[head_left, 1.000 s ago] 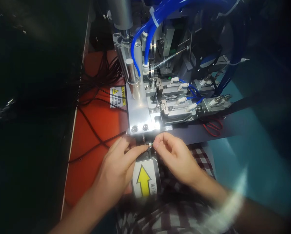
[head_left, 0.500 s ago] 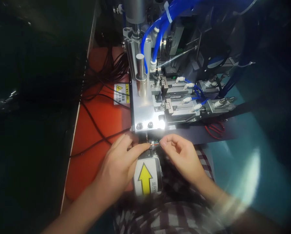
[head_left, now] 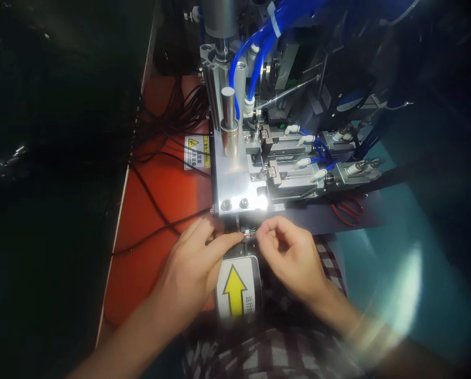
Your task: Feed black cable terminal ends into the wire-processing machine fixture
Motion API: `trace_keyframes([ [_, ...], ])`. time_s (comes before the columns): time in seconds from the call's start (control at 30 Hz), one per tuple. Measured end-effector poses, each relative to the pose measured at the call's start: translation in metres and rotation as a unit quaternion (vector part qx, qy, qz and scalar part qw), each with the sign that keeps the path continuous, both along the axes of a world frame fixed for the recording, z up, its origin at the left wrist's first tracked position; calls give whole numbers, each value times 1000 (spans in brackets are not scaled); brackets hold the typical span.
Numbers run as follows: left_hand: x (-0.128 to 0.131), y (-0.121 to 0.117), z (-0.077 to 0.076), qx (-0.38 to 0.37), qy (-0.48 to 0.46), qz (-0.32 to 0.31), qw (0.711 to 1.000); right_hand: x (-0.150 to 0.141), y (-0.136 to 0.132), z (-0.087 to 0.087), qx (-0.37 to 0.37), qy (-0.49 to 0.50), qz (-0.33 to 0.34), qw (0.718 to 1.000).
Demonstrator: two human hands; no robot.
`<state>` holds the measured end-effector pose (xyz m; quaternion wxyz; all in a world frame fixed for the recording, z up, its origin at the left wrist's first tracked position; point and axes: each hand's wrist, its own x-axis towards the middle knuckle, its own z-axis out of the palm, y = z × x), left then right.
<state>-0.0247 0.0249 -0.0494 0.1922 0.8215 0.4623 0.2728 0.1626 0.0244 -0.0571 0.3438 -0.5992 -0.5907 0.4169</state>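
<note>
A small bundle of thin coloured wires [head_left: 251, 232] with a pale, shiny end sits just below the metal plate's front edge. My left hand [head_left: 193, 252] is closed, its thumb tip pressing the left end of these wires; its other fingers reach under the plate, partly hidden. From the other side my right hand [head_left: 292, 252] pinches the right end between thumb and forefinger. The wire tips inside the pinch are too small to make out. Directly above both hands is the machine's bright metal plate [head_left: 235, 179], bearing two bolts.
A white label with a yellow arrow [head_left: 235, 289] lies between my forearms. Black cables [head_left: 152, 205] cross the orange mat [head_left: 140, 289] at left. Blue air tubes [head_left: 254, 63] rise over pneumatic cylinders [head_left: 294, 181]. Red-handled scissors or pliers [head_left: 348, 211] lie at right.
The camera view has shifted slightly. My right hand drew right from my left thumb, exposing the coloured wires, then came back slightly left. My left thumb stays at the wires' left end.
</note>
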Motion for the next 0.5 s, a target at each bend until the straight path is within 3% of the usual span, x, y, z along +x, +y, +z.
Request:
trace_keyframes([
  [0.17, 1, 0, 0, 6, -7, 0, 1000, 1, 2, 0, 54, -37, 18, 998],
  [0.5, 1, 0, 1, 11, -1, 9, 1000, -3, 2, 6, 2, -11, 45, 999],
])
